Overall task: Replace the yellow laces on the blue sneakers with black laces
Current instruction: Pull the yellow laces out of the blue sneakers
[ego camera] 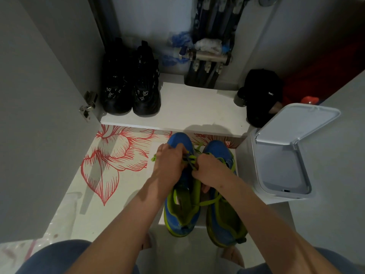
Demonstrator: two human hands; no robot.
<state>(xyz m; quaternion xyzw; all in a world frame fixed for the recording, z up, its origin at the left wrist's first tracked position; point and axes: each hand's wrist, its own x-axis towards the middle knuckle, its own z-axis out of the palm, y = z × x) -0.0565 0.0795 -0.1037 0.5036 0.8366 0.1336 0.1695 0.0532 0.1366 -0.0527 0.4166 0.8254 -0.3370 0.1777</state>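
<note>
Nearest me: knees in blue jeans (59, 256) at the bottom edge, both bare forearms reaching forward. Blue sneakers (181, 220) stand side by side on the pale floor, toes pointing away from me, lime lining and soles showing. Yellow laces (209, 202) are partly loose, with one strand trailing across from the left shoe to the right one. Both hands are over the left shoe's lacing, close together, almost touching. Left hand (169, 161) has its fingers curled down onto the laces near the toe; right hand (209, 171) is pinching a lace just beside it. A dark strand (188, 158) shows between the fingers; I can't tell what it is. Left of the shoes is a white mat with red flower print (110, 159). Right of them is a white bin (280, 165), lid up. Beyond that, a white cabinet shelf (187, 107): a pair of black sneakers (130, 89) on its left end, a black cap (260, 93) on the right end. Behind those, a metal pipe manifold (207, 55) with dark hoses. A grey cabinet door (39, 115) stands open on the left.
</note>
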